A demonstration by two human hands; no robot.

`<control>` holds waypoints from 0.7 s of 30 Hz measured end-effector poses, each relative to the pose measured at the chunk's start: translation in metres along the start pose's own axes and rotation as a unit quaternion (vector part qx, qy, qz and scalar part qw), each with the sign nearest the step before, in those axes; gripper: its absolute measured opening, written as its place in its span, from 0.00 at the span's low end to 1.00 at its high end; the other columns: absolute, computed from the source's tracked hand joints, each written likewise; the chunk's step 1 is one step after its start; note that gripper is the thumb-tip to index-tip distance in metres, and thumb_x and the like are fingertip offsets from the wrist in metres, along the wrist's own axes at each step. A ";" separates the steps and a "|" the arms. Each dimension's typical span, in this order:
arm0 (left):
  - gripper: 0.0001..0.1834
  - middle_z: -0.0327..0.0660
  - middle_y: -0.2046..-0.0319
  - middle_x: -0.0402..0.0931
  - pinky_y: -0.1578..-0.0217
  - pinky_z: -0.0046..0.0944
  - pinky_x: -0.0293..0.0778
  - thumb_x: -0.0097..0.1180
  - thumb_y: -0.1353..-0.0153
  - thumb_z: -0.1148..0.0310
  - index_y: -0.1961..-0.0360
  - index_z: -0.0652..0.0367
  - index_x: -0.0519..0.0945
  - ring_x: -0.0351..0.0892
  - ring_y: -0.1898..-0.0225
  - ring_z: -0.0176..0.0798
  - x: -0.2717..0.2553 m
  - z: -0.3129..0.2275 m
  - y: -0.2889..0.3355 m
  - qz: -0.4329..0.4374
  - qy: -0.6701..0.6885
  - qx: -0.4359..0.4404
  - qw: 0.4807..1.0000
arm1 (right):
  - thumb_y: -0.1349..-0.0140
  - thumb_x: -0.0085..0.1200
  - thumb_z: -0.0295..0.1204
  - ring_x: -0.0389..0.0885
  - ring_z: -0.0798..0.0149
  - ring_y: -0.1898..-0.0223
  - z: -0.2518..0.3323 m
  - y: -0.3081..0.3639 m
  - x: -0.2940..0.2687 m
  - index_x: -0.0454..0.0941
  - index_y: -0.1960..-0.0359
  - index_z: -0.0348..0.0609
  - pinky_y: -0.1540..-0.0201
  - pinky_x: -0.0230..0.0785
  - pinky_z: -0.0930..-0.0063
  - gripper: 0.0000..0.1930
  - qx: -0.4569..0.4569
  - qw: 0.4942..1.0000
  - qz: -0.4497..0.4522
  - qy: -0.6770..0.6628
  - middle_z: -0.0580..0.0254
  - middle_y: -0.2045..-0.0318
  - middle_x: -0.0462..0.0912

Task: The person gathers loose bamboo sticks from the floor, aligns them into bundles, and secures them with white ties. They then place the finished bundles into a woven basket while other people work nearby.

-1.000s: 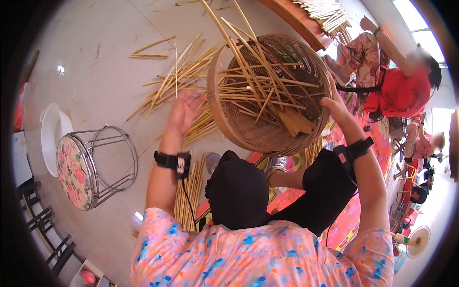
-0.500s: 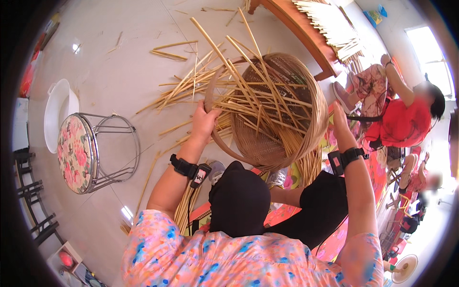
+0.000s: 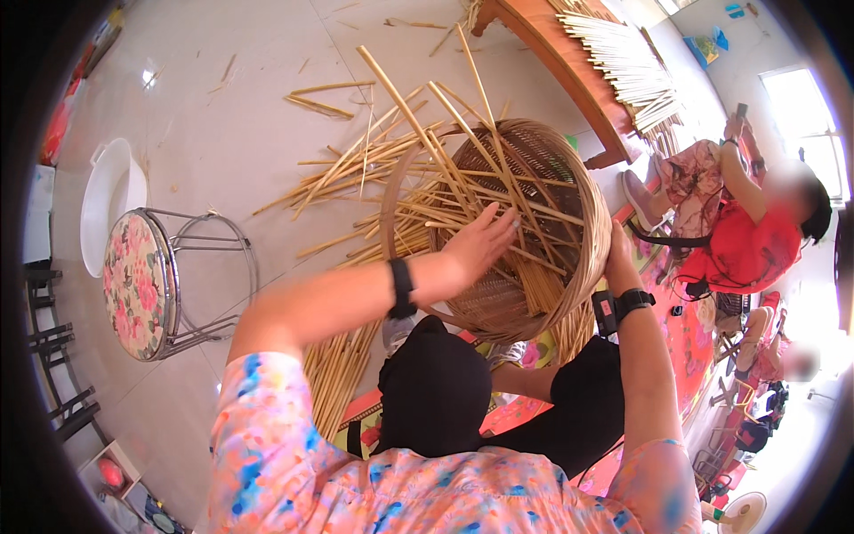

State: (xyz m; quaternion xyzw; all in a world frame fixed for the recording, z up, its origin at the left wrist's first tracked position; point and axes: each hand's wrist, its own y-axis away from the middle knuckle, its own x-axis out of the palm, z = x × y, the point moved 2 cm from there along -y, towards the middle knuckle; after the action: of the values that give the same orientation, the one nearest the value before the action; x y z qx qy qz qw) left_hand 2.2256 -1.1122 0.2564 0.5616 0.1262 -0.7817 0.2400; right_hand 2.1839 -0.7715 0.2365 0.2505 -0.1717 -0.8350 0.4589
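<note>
A brown wicker basket lies tilted in front of me, its mouth facing left, with a curved handle on that side. Straw-coloured sticks cross inside it and poke out through the mouth toward the floor. My left hand reaches over the mouth with fingers outstretched, just above or touching the sticks; contact is unclear. At the basket's right outer wall, my right hand grips the side near the rim, with part of its fingers hidden. Both wrists wear black straps.
A flower-topped stool lies on its side at left, beside a white tub. More sticks lie by my left leg. A wooden table bearing cut sticks stands far right. A person in red sits at right.
My left hand has let go of the basket handle and moved right over the mouth. My right hand remains at the basket's side. The seated person has raised a hand with a small dark object.
</note>
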 end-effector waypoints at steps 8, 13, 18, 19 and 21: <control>0.36 0.36 0.33 0.50 0.33 0.55 0.36 0.50 0.44 0.52 0.33 0.42 0.56 0.45 0.31 0.43 0.038 0.063 -0.093 0.021 -0.077 -0.096 0.992 | 0.37 0.42 0.48 0.80 0.60 0.63 -0.010 0.001 0.006 0.73 0.52 0.33 0.58 0.71 0.66 0.27 -0.029 0.997 -0.063 0.034 0.54 0.59 0.80; 0.22 0.33 0.46 0.67 0.36 0.59 0.45 0.51 0.44 0.57 0.46 0.34 0.73 0.60 0.39 0.41 0.065 0.067 -0.107 0.027 -0.020 -0.068 0.997 | 0.37 0.42 0.48 0.80 0.61 0.62 -0.023 -0.024 -0.015 0.74 0.52 0.33 0.58 0.70 0.67 0.27 -0.056 0.995 -0.059 0.064 0.54 0.59 0.80; 0.10 0.32 0.67 0.81 0.62 0.49 0.72 0.50 0.42 0.63 0.66 0.45 0.84 0.80 0.63 0.41 0.081 0.065 -0.110 -0.001 -0.032 0.006 0.999 | 0.39 0.47 0.46 0.81 0.61 0.64 -0.017 -0.059 -0.038 0.75 0.54 0.38 0.60 0.73 0.67 0.23 -0.045 0.997 -0.045 0.051 0.58 0.61 0.81; 0.09 0.30 0.69 0.81 0.66 0.47 0.72 0.51 0.43 0.64 0.68 0.44 0.84 0.80 0.64 0.40 0.076 0.063 -0.103 0.018 -0.021 0.021 0.999 | 0.40 0.46 0.47 0.80 0.60 0.63 -0.024 -0.051 -0.027 0.75 0.55 0.36 0.59 0.72 0.67 0.24 -0.030 0.998 -0.044 0.025 0.57 0.60 0.81; 0.09 0.29 0.73 0.82 0.73 0.42 0.71 0.52 0.44 0.64 0.74 0.44 0.85 0.81 0.67 0.38 0.080 0.062 -0.080 0.038 -0.025 0.030 0.999 | 0.41 0.46 0.47 0.80 0.59 0.62 -0.022 -0.017 0.017 0.76 0.56 0.33 0.56 0.70 0.67 0.26 0.001 0.999 -0.026 -0.023 0.53 0.60 0.81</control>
State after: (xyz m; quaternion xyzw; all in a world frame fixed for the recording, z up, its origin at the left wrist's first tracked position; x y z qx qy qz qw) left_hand 2.1131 -1.0915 0.1967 0.5531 0.0752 -0.7893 0.2559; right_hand 2.1775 -0.7781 0.2055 0.2355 -0.1765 -0.8521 0.4329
